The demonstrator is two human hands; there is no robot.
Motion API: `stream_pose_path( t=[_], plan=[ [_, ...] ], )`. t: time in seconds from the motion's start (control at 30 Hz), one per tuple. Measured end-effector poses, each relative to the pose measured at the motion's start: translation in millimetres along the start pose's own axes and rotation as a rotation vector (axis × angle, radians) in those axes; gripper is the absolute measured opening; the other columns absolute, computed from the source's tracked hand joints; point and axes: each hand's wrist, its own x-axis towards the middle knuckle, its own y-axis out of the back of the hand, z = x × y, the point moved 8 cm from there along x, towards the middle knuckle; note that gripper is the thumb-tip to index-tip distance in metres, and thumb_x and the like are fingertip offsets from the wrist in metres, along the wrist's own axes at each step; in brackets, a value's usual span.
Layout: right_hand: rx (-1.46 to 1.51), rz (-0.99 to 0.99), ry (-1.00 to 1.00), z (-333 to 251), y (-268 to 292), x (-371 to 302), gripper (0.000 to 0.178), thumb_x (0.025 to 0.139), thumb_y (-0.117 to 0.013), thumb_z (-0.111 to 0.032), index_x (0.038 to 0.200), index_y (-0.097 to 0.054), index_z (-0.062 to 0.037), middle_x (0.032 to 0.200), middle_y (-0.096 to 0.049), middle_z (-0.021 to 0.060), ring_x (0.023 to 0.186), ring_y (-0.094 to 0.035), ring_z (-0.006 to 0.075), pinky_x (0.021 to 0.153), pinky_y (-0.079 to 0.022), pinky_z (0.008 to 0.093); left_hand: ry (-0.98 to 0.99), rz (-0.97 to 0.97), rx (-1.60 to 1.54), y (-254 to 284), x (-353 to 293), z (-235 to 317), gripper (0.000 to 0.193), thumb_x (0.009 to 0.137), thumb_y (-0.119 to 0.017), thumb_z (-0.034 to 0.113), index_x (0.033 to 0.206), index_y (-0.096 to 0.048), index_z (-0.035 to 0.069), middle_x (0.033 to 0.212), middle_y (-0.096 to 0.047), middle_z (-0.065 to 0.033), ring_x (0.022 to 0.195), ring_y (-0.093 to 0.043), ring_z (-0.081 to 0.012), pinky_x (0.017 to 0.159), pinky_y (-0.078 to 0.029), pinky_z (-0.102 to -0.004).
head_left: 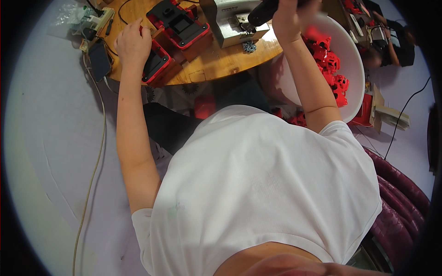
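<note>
My left hand [133,44] is at the table's left side, its fingers curled beside a red-and-black case [155,64]. A bit of red shows at the fingertips, but what they grip is hidden. A second red-and-black case [179,25] lies farther back, a dark rectangular recess in its top. My right hand [287,23] is raised at the far edge of view, closed around a black handheld tool [264,12], partly cut off and blurred. The tool's rounded end is over the lit front opening of a silver metal box [225,25].
Small grey metal pieces [249,47] lie in a pile before the silver box. Under my right forearm stands a large white tub [354,87] with several red plastic parts [329,62]. A phone [99,60] and cables are at the left edge; another person [398,43] works at far right.
</note>
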Motion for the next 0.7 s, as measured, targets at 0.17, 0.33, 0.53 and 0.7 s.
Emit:
stream_pose_path(
  t=[0.17,0.33,0.53,0.7],
  plan=[
    [0.002,-0.037,0.054,-2,-3,-4,0.048,0.095,-0.064,-0.027,0.129,-0.040,-0.0038,0.077,-0.058,0.0074,0.059,-0.056,0.0128,0.052,-0.048,0.0261,0.008,-0.032,-0.031,0,7,4,0.040,0.090,-0.050,0.033,0.121,-0.066,0.014,0.117,-0.066,-0.0095,0.110,-0.059,-0.0298,0.099,-0.041,-0.0443],
    [0.071,-0.070,0.041,17,2,-13,0.048,0.096,-0.062,-0.023,0.134,-0.037,-0.0058,0.080,-0.057,0.0064,0.061,-0.054,0.0122,0.053,-0.047,0.0262,0.012,-0.034,-0.013,0,6,2,0.040,0.090,-0.050,0.033,0.122,-0.065,0.015,0.118,-0.066,-0.0095,0.110,-0.059,-0.0302,0.098,-0.041,-0.0438],
    [0.079,-0.097,0.052,16,0,-14,0.050,0.096,-0.062,-0.023,0.135,-0.036,-0.0057,0.083,-0.057,0.0069,0.062,-0.055,0.0122,0.054,-0.047,0.0265,-0.002,-0.026,-0.020,-3,6,1,0.041,0.090,-0.049,0.034,0.125,-0.064,0.017,0.119,-0.065,-0.0089,0.111,-0.059,-0.0303,0.098,-0.041,-0.0441],
    [0.075,-0.082,0.055,12,-1,-17,0.054,0.095,-0.063,-0.023,0.136,-0.034,-0.0048,0.085,-0.058,0.0078,0.064,-0.055,0.0122,0.056,-0.047,0.0258,-0.002,-0.034,-0.009,-4,6,0,0.041,0.091,-0.049,0.035,0.125,-0.064,0.017,0.120,-0.065,-0.0083,0.112,-0.059,-0.0297,0.099,-0.041,-0.0443]
  ],
)
